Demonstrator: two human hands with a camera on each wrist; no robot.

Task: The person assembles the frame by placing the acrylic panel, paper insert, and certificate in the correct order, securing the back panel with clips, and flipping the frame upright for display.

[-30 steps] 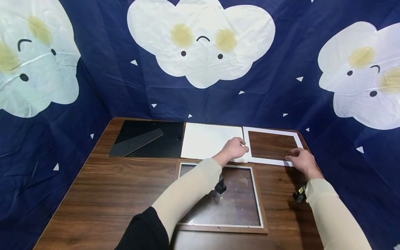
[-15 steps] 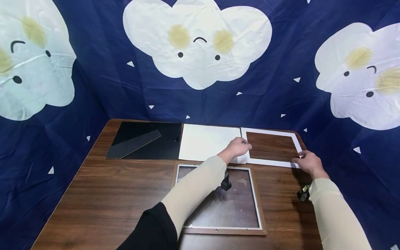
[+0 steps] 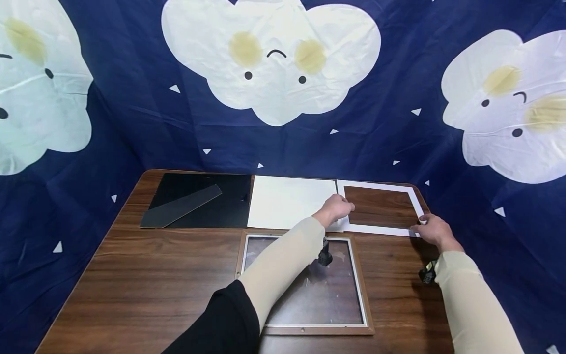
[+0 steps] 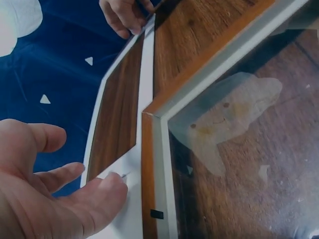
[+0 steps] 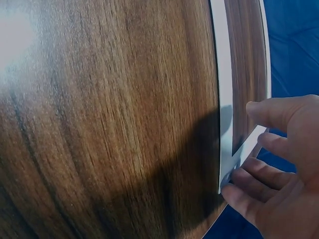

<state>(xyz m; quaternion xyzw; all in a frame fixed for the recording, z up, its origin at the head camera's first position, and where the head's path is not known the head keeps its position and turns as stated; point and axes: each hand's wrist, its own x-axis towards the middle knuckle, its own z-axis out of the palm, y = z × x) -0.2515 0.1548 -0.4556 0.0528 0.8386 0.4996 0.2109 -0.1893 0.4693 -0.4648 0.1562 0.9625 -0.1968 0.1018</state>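
Note:
A white rectangular mat (image 3: 384, 229) with a cut-out middle lies flat at the back right of the table. Over its left side, where it meets a white sheet (image 3: 287, 201), is my left hand (image 3: 336, 209). In the left wrist view the left hand's (image 4: 75, 184) fingers are loosely bent and parted, with one fingertip at the mat's surface. My right hand (image 3: 435, 231) is at the mat's front right corner; in the right wrist view its fingertips (image 5: 239, 179) touch the corner edge, and the other fingers reach over the mat (image 5: 225, 89).
A brown frame (image 3: 367, 314) with a clear pane lies in front of the sheets, partly under my left forearm. At the back left, a dark grey strip (image 3: 181, 206) lies across a black board (image 3: 234, 196). Blue cloth (image 3: 185, 128) with clouds hangs behind the table.
The head view has shifted, so the table things sit further left in it. My right hand has moved slightly along the mat's right end; my left hand stays by its left side.

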